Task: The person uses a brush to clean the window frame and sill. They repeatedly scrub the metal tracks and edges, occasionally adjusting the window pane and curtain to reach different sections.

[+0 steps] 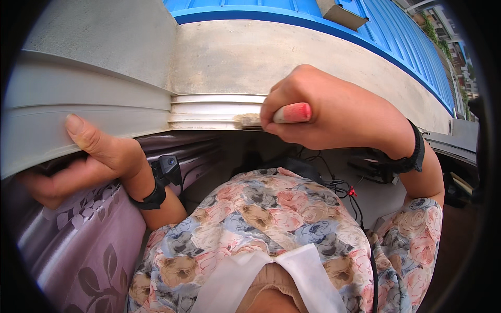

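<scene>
My right hand (301, 105) is closed around the handle of a brush (249, 119), its worn end painted red. The brush's pale bristles touch the white window track (211, 112), a little right of the corner where the track meets the side frame. On the left, my left hand (94, 156) rests against the edge of the white window frame (78, 105), thumb on its face and fingers spread below, partly blurred. It holds nothing loose that I can see.
Behind the track lies a concrete sill (242, 58), with a blue corrugated metal sheet (266, 7) beyond. A purple leaf-patterned curtain (94, 242) hangs at lower left. Black cables (354, 203) lie near my body at right.
</scene>
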A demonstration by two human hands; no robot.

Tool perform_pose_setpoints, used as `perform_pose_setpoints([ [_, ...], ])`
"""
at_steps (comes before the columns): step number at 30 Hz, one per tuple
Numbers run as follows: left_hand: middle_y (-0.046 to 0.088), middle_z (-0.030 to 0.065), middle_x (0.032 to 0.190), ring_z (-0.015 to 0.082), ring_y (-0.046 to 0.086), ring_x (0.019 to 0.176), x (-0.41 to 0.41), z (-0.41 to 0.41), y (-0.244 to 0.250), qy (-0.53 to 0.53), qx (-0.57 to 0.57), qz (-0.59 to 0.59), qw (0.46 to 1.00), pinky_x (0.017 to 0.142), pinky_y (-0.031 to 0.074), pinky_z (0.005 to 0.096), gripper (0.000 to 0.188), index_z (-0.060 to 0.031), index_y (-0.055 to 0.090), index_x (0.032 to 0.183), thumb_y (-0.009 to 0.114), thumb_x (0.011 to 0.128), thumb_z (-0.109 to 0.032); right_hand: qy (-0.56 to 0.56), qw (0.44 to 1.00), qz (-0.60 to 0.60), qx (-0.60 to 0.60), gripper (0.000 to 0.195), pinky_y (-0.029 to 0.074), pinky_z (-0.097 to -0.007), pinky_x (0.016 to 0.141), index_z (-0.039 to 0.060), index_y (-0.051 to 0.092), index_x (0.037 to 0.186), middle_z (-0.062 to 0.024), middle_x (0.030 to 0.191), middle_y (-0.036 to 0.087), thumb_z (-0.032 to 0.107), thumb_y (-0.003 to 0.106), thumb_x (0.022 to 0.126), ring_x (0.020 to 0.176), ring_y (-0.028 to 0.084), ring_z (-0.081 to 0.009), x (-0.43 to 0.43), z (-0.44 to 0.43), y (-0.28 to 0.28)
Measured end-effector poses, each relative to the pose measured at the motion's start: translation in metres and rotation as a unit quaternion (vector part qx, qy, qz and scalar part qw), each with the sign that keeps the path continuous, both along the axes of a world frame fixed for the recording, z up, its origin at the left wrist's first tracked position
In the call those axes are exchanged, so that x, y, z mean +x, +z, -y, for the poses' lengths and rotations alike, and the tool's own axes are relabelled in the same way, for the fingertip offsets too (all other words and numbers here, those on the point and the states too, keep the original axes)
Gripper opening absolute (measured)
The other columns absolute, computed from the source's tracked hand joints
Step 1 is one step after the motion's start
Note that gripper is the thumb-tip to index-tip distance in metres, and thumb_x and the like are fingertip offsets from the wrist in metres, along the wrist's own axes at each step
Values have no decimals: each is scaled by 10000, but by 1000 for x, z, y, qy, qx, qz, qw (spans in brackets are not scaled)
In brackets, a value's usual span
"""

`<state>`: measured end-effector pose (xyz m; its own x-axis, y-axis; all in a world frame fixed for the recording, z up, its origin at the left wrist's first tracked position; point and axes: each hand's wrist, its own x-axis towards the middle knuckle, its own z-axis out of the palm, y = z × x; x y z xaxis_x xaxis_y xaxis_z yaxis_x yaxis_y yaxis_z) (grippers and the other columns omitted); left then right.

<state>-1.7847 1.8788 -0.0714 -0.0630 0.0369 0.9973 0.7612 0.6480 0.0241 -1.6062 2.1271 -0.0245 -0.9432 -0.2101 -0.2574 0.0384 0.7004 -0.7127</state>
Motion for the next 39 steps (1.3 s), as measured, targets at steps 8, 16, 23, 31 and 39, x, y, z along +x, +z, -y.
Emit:
perform_pose_setpoints([
  [8,342,228,1330,329,346,1247,-1,10,-5,64,-25,-13,998,1065,312,474,827,94,334,1464,664,965,-476,-262,963,55,43,94,566,-252,587,-20,737,889,-88,803,725,70,760,871,638,698,-144,66,-70,41],
  [16,296,224,1433,335,312,1319,3,-3,-13,6,35,54,998,1139,271,486,765,51,313,1519,663,953,-325,-19,984,-150,-95,149,547,-306,653,-48,722,967,-130,800,720,94,722,923,683,689,-209,-53,35,-21],
  [23,289,238,1458,346,334,1314,4,-16,4,-13,40,39,998,1127,302,469,748,69,310,1515,653,953,-287,19,986,-162,-23,217,540,-371,648,-66,690,831,-220,702,660,129,629,903,629,656,-336,-117,68,-43],
  [31,326,247,1462,351,362,1274,-10,-10,-6,1,55,6,998,1105,329,430,696,61,373,1505,632,961,-288,-27,997,-50,62,339,471,-451,536,-116,591,724,-280,630,558,129,549,955,497,563,-399,-129,85,12],
  [39,358,238,1450,342,373,1273,-14,-15,-10,2,69,-1,998,1104,308,442,650,59,407,1488,601,976,-291,-31,990,-140,-1,254,539,-319,573,-71,594,667,-165,605,642,76,603,874,558,674,-210,-143,77,-44],
])
